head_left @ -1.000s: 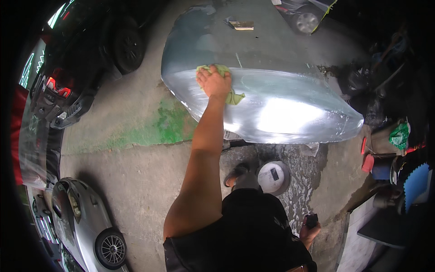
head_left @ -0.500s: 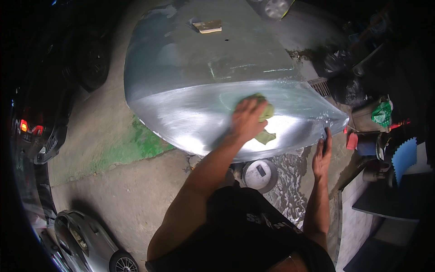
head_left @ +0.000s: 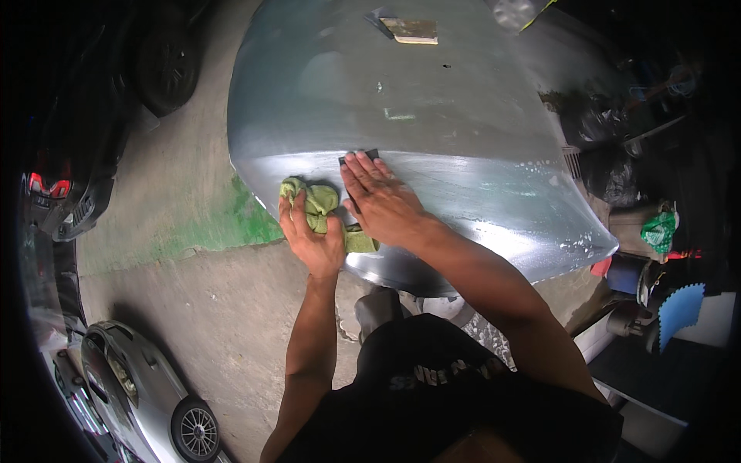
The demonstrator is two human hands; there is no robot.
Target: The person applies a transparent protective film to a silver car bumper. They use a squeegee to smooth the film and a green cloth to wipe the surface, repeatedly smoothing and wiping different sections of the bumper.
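The curved grey metal panel (head_left: 463,92) lies under and ahead of the hands, its shiny band running left to right, the right hand (head_left: 386,205) flat, fingers straight over a small black pad (head_left: 373,153), the left hand (head_left: 315,241), just beside, gripping a crumpled yellow-green cloth (head_left: 320,199).

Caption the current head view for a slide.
The left hand grips a green cloth while the right hand lies flat over a dark pad on a shiny grey panel.

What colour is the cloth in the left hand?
The cloth in the left hand is yellowish green; the head view shows it best.
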